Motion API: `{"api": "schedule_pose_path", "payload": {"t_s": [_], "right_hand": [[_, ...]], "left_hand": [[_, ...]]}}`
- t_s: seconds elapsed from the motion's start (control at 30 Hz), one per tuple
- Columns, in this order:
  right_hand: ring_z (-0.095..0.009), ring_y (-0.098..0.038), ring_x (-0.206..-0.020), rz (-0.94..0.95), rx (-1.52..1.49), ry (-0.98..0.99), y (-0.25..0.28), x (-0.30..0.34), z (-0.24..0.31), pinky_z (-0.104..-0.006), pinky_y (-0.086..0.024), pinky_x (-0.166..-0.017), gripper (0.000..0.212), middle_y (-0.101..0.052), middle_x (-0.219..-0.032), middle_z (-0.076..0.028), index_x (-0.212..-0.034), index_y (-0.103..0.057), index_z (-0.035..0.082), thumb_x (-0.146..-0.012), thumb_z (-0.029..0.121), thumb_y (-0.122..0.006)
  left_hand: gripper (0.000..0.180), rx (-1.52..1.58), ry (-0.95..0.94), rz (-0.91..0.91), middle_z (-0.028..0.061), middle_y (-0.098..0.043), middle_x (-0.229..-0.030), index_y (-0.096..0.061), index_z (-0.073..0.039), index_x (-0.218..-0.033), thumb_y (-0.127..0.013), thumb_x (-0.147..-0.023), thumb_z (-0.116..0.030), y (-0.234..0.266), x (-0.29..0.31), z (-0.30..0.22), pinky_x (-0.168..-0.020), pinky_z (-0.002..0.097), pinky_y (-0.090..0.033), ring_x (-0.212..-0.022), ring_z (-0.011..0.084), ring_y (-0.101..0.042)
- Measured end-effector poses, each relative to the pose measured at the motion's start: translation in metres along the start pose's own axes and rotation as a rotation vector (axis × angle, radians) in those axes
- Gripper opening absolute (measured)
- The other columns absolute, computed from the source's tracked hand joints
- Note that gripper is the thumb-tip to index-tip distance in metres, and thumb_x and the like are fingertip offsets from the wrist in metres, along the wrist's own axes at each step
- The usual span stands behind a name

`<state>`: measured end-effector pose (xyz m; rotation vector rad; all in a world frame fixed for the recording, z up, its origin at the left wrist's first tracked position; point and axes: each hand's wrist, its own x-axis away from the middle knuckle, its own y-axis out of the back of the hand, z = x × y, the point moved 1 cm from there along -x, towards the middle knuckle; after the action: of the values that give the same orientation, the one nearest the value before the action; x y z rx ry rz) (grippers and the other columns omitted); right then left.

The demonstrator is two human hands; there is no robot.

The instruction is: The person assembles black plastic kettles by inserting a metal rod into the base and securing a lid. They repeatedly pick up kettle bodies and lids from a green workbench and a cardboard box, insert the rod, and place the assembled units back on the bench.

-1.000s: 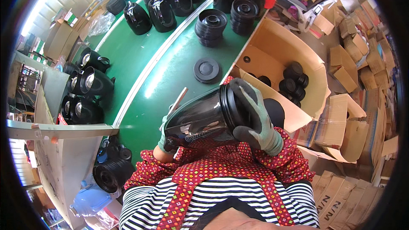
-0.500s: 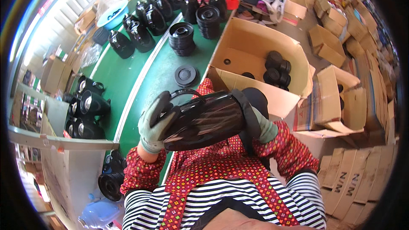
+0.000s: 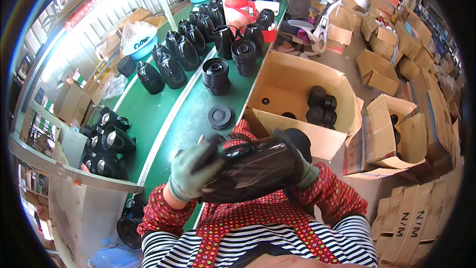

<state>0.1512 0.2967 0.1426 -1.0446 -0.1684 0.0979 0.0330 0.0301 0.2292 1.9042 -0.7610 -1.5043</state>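
A glossy black thermos jug lies on its side in front of my body, above my lap. My left hand, in a pale green glove with dark fingers, grips its left end beside the handle; those fingers are slightly blurred. Around the jug's right end closes my gloved right hand, its fingers partly hidden behind the jug. Just beyond, a flat round black part rests on the green worktable. Two stacks of black ring-shaped parts, a nearer stack and a farther stack, stand behind it.
Several black jugs stand farther along the table; others lie at the left with shiny openings. A cardboard box holding black round parts sits at the right. Beyond are a red thermos and another person.
The view has tilted up, so the table and boxes appear lower. My hands and the jug also sit lower in the picture. My left hand has shifted over the jug's handle side.
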Motion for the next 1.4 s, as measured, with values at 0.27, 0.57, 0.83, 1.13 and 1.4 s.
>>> {"api": "schedule_pose_path", "payload": {"t_s": [0.27,0.57,0.83,1.13,1.4], "right_hand": [[-0.034,-0.057,-0.138,0.103,1.001,0.788,-0.038,0.008,0.005,-0.0483,-0.041,-0.120,0.085,-0.040,-0.165,-0.022,-0.164,-0.032,0.000,-0.107,0.061,-0.048],[-0.027,-0.046,-0.148,-0.022,0.499,0.295,-0.008,0.003,0.000,-0.0423,-0.033,-0.125,0.083,-0.046,-0.161,-0.017,-0.162,-0.037,0.004,-0.106,0.065,-0.045],[-0.054,-0.023,-0.155,0.294,1.526,0.952,-0.010,0.004,0.022,-0.0602,-0.019,-0.126,0.106,-0.016,-0.173,-0.031,-0.166,-0.030,0.003,-0.085,0.054,-0.075],[-0.035,-0.038,-0.152,-0.082,0.797,0.689,0.005,0.016,-0.008,-0.0466,-0.028,-0.125,0.078,-0.035,-0.167,-0.020,-0.166,-0.030,0.003,-0.108,0.051,-0.050],[-0.027,-0.060,-0.134,-0.155,0.171,0.415,0.092,0.010,-0.060,-0.0460,-0.047,-0.116,0.064,-0.059,-0.150,-0.013,-0.157,-0.044,0.004,-0.113,0.051,-0.038]], "left_hand": [[0.052,1.044,0.623,-0.158,0.0215,-0.071,-0.130,-0.069,0.002,-0.126,-0.089,-0.084,-0.022,-0.072,0.086,0.060,-0.111,0.0482,-0.053,-0.112,0.0276,-0.072],[0.057,0.580,0.671,-0.170,0.0262,-0.064,-0.140,-0.069,0.007,-0.123,-0.092,-0.077,-0.017,-0.033,0.022,0.025,-0.098,0.0425,-0.060,-0.112,0.0336,-0.073],[0.059,0.816,0.523,0.371,0.0119,-0.058,-0.152,-0.051,-0.004,-0.153,-0.074,-0.099,-0.009,-0.111,0.064,0.045,-0.117,0.0417,-0.047,-0.136,0.0247,-0.057],[0.053,1.008,0.869,-0.101,0.0156,-0.069,-0.130,-0.065,0.000,-0.132,-0.079,-0.087,-0.026,-0.090,0.047,0.039,-0.107,0.0405,-0.052,-0.122,0.0273,-0.067],[0.056,0.338,0.607,0.123,0.0168,-0.076,-0.108,-0.075,-0.002,-0.118,-0.089,-0.066,-0.017,-0.066,0.010,0.029,-0.098,0.0389,-0.056,-0.105,0.0323,-0.073]]}}
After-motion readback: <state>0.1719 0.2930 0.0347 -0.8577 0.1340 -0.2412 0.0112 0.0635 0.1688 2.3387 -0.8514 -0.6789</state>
